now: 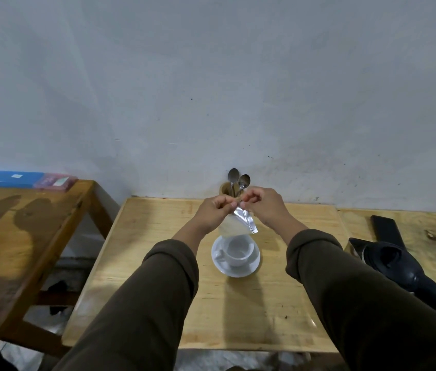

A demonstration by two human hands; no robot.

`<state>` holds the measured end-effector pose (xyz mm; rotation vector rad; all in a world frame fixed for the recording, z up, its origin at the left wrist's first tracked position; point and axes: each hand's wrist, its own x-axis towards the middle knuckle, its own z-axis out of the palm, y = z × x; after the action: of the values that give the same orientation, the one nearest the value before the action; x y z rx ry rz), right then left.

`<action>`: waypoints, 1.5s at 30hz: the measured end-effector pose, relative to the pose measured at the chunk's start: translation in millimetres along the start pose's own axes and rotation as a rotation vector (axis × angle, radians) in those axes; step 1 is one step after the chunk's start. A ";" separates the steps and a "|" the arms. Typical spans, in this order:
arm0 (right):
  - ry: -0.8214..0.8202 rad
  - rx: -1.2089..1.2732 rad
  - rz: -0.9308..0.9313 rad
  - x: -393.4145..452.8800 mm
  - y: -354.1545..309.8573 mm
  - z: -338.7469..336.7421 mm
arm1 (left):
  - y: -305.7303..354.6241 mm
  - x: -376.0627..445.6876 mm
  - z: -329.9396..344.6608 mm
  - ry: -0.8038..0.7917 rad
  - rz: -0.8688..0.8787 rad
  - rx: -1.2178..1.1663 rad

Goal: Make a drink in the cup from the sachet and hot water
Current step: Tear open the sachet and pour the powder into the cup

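A white cup (238, 253) stands on a white saucer (234, 270) in the middle of the wooden table (158, 277); the cup looks empty. Just above and behind the cup I hold a silvery sachet (241, 223) in the air. My left hand (218, 210) pinches its top corner from the left, and my right hand (262, 207) pinches the same top edge from the right. The sachet hangs down from my fingers, tilted, with its lower edge over the far rim of the cup.
A wooden holder with two metal spoons (238, 180) stands at the wall behind my hands. A dark bag (404, 266) lies on the table to the right. A second table (24, 228) at left carries a blue box (14, 178) and a pink box (55, 181).
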<state>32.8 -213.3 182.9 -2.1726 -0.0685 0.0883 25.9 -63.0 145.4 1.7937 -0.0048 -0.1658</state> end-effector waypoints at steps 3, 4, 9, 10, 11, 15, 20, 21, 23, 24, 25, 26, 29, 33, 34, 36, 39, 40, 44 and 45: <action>0.016 0.003 0.001 -1.4 -2.1 -0.4 | -0.3 0.9 2.4 0.034 -0.013 0.031; 0.023 0.007 0.002 -2.0 -2.6 -1.0 | -0.5 1.5 3.3 0.049 -0.023 0.033; 0.031 0.067 0.029 -2.7 -2.6 -1.9 | 2.5 1.7 6.5 0.072 -0.039 -0.002; 0.033 0.072 0.031 -3.0 -2.8 -1.6 | 3.0 1.2 7.1 0.076 -0.034 -0.006; 0.036 0.067 0.031 -3.1 -3.3 -1.3 | 3.2 0.8 7.8 0.082 -0.029 -0.010; 0.068 -0.038 -0.041 -2.4 -7.2 0.6 | 4.2 -0.5 11.1 0.106 -0.016 -0.043; 0.139 -0.194 -0.178 -1.6 -10.4 8.1 | 9.9 0.7 14.9 0.123 -0.045 -0.139; 0.147 -0.215 -0.204 -1.1 -11.0 9.0 | 11.0 2.0 15.3 0.123 -0.049 -0.144; 0.147 -0.249 -0.252 -0.9 -13.0 10.6 | 13.6 4.3 16.4 0.123 -0.067 -0.162; 0.139 -0.269 -0.274 -1.0 -13.9 12.0 | 14.6 5.2 17.0 0.124 -0.082 -0.182; 0.130 -0.289 -0.289 -1.2 -14.1 13.1 | 15.2 5.9 17.4 0.126 -0.096 -0.193; 0.123 -0.303 -0.292 -1.3 -13.4 13.8 | 16.0 6.0 17.8 0.126 -0.111 -0.192; 0.103 -0.316 -0.282 -1.6 -8.2 13.5 | 14.7 6.2 18.3 0.111 -0.163 -0.156; 0.016 -0.285 -0.260 -4.2 -1.5 14.4 | 10.3 9.0 16.7 0.171 -0.234 -0.138; -0.002 -0.267 -0.253 -5.5 0.3 14.1 | 8.4 10.0 15.9 0.193 -0.247 -0.131; -0.022 -0.257 -0.254 -7.8 5.0 13.3 | 5.0 10.4 13.9 0.235 -0.285 -0.132; -0.054 -0.262 -0.249 -13.1 10.9 10.4 | 1.5 10.4 13.2 0.264 -0.328 -0.153; -0.065 -0.269 -0.247 -15.4 12.4 9.1 | 0.4 10.3 14.3 0.279 -0.333 -0.162; -0.108 -0.286 -0.236 -23.2 20.5 3.0 | -6.1 10.0 17.8 0.352 -0.369 -0.121; -0.115 -0.293 -0.230 -25.0 22.8 1.7 | -7.0 8.8 18.2 0.358 -0.382 -0.115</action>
<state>8.1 -226.9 164.1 -2.4331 -0.4192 0.0747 31.9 -79.8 133.7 1.6726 0.5934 -0.1115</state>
